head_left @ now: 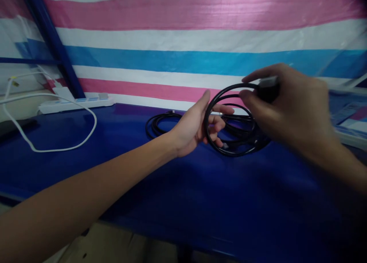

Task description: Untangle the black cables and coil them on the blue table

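A black cable point(210, 140) hangs in a loose coil between my hands, above the blue table. My right hand point(298, 106) pinches it close to its dark, thick connector point(268, 88); this hand is slightly blurred. The coil's left side crosses the palm of my left hand point(197, 123), whose fingers curl loosely around it with the thumb raised. Behind my left wrist, another coiled black cable point(155, 126) lies on the table. More black cable point(235, 130) lies beyond the held loop, partly hidden by it and by my right hand.
A white power strip point(76, 105) with a plugged-in white charger point(63, 93) stands at the back left. Its white cord point(94, 121) loops over the blue table point(183, 202). A dark flat object point(17, 128) lies far left. Striped sheeting point(183, 60) hangs behind, beside a blue post point(54, 37).
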Motion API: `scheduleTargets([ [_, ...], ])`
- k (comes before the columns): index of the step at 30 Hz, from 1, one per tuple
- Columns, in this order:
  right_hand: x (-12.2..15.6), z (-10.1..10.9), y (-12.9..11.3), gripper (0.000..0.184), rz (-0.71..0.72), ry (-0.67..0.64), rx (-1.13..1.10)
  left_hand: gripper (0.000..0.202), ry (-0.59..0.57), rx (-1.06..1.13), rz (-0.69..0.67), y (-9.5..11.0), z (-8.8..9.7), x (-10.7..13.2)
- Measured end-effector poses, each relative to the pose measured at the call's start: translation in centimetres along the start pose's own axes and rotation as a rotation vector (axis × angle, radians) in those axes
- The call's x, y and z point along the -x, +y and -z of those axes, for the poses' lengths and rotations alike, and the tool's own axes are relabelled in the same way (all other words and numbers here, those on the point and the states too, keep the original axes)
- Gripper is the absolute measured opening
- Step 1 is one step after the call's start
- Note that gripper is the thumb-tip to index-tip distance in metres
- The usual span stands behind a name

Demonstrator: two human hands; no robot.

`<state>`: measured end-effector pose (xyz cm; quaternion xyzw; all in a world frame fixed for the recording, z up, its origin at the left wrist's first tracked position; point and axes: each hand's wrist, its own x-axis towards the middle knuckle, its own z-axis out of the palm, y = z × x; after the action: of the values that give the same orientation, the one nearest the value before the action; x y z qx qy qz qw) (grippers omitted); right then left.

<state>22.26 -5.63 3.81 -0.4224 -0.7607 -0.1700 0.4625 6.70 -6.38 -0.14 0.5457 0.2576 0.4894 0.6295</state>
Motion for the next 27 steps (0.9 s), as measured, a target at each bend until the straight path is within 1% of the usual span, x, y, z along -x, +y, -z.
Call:
scheduleTargets([
  [2, -0.2, -0.6, 0.6, 0.016, 0.022, -0.097, 0.067, 0.053, 0.042, -0.085, -0.048, 0.3, -0.4, 0.2],
  [4, -0.2, -1.0, 1.0, 0.007, 0.045, -0.185, 0.117, 0.043, 0.061, -0.208, -0.122, 0.2, -0.6, 0.2],
  [5, -0.2, -1.1, 1.1, 0.006, 0.053, -0.204, 0.136, 0.037, 0.059, -0.262, -0.147, 0.1, -0.6, 0.3],
  [7, -0.3, -1.2, 1.2, 0.011, 0.074, -0.187, 0.117, 0.03, 0.035, -0.328, -0.166, -0.1, -0.6, 0.3],
  [8, -0.3, -1.1, 1.1, 0.013, 0.075, -0.181, 0.065, 0.029, 0.02, -0.335, -0.163, -0.1, -0.6, 0.3],
  [10, -0.2, -1.0, 0.8, 0.014, 0.017, -0.246, -0.129, 0.027, 0.005, -0.327, -0.157, -0.1, -0.5, 0.3],
  [12, -0.1, -0.9, 0.4, 0.012, -0.107, -0.343, -0.365, 0.032, 0.028, -0.32, -0.156, 0.0, -0.3, 0.2],
  [14, 0.0, -0.9, 0.0, 0.006, -0.226, -0.373, -0.543, 0.04, 0.081, -0.311, -0.15, 0.2, -0.1, 0.1],
  [15, 0.1, -1.0, -0.1, 0.005, -0.265, -0.354, -0.586, 0.043, 0.109, -0.307, -0.146, 0.3, 0.0, -0.1],
  [17, 0.1, -1.1, -0.3, 0.013, -0.31, -0.294, -0.583, 0.048, 0.152, -0.295, -0.14, 0.4, 0.4, -0.3],
  [19, 0.1, -1.3, -0.2, 0.019, -0.334, -0.241, -0.55, 0.047, 0.186, -0.283, -0.155, 0.3, 0.6, -0.5],
  [21, -0.1, -1.3, 0.0, 0.022, -0.369, -0.192, -0.562, 0.043, 0.208, -0.28, -0.201, 0.1, 0.7, -0.6],
  [24, -0.3, -1.2, 0.2, 0.024, -0.484, -0.107, -0.709, 0.026, 0.21, -0.342, -0.266, -0.2, 0.5, -0.4],
  [25, -0.4, -1.1, 0.2, 0.026, -0.531, -0.089, -0.771, 0.021, 0.196, -0.371, -0.262, -0.3, 0.4, -0.4],
  [27, -0.5, -0.9, -0.1, 0.03, -0.624, -0.081, -0.907, 0.018, 0.165, -0.392, -0.205, -0.5, 0.3, -0.2],
])
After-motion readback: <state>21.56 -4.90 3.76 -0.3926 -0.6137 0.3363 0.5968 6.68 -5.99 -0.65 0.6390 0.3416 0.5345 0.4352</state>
